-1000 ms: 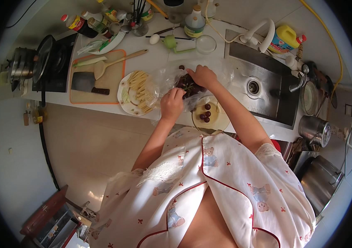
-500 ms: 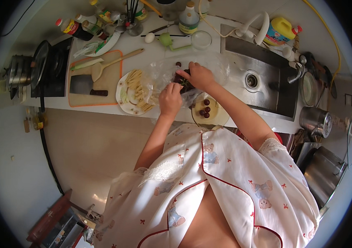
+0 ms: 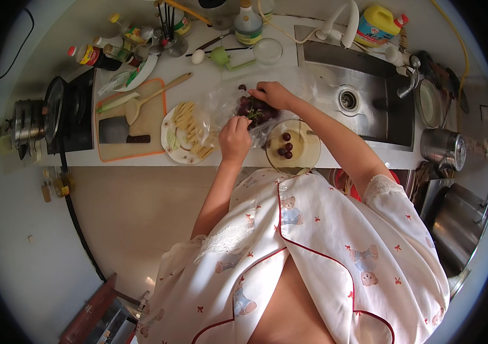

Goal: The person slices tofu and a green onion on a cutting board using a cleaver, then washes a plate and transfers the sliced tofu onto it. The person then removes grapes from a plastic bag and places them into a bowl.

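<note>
A bunch of dark red grapes (image 3: pixel 260 113) with green stems lies in a clear plastic bag (image 3: pixel 225 93), spread open on the counter. My left hand (image 3: pixel 235 139) is closed at the near side of the bunch, fingertips pinched at the stem. Over the far side reaches my right hand (image 3: pixel 274 95), its fingers bent down onto the grapes; what its fingertips grip is partly hidden. One loose grape (image 3: pixel 242 88) sits just beyond them. Close to my body, a clear glass bowl (image 3: pixel 311 150) holds several picked grapes (image 3: pixel 285 148).
To the left are a plate (image 3: pixel 169 146) of pale cut strips and a cutting board (image 3: pixel 132 149) with a cleaver (image 3: pixel 115 131) and wooden spatula (image 3: pixel 135 107). An egg (image 3: pixel 198 57) and bottles stand behind. A steel sink (image 3: pixel 370 114) is on the right.
My right hand has shifted a little to the left over the bunch, leaving more grapes visible. My left hand stays at the near side. The whole view has shifted slightly.
</note>
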`<action>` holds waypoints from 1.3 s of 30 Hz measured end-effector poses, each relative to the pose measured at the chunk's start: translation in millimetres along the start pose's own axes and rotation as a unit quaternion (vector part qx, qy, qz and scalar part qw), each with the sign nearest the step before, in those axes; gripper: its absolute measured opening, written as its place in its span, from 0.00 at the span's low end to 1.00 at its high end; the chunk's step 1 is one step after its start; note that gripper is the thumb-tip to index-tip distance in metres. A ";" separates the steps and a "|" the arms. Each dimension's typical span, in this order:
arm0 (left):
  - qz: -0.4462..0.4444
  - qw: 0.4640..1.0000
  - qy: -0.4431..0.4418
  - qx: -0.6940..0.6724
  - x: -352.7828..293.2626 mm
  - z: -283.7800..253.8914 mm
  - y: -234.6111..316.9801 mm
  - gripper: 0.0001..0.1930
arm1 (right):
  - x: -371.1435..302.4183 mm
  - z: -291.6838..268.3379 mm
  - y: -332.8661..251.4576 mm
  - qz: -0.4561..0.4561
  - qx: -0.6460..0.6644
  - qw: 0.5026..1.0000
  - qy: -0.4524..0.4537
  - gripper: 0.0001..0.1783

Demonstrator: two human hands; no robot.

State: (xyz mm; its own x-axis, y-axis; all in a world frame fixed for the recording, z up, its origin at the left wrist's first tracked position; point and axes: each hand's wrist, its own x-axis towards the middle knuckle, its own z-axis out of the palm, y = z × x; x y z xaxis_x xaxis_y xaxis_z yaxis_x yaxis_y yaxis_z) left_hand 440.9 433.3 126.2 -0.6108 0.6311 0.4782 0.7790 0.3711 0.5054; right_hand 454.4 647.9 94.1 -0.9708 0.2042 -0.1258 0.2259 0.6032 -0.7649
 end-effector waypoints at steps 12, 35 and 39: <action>-0.074 0.997 -0.001 -0.001 -11.0 -2.8 -14.3 0.04 | -78.9 -73.9 -96.2 0.064 0.192 0.959 -0.196 0.28; -0.052 0.998 -0.017 0.002 9.8 -3.0 -6.1 0.06 | -73.8 -0.1 -63.6 -0.060 -0.083 0.983 0.156 0.18; -0.059 0.998 -0.022 -0.002 10.3 -1.5 -4.0 0.06 | -64.6 -7.9 -51.2 -0.078 0.012 0.992 0.103 0.15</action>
State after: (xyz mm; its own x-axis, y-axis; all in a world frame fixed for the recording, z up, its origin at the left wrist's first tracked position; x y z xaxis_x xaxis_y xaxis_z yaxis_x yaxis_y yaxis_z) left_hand 431.3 437.2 130.2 -0.6915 0.6129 0.3823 0.7010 0.4416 0.5599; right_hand 506.2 610.0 146.3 -0.9561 0.2652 0.1246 0.0709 0.6222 -0.7796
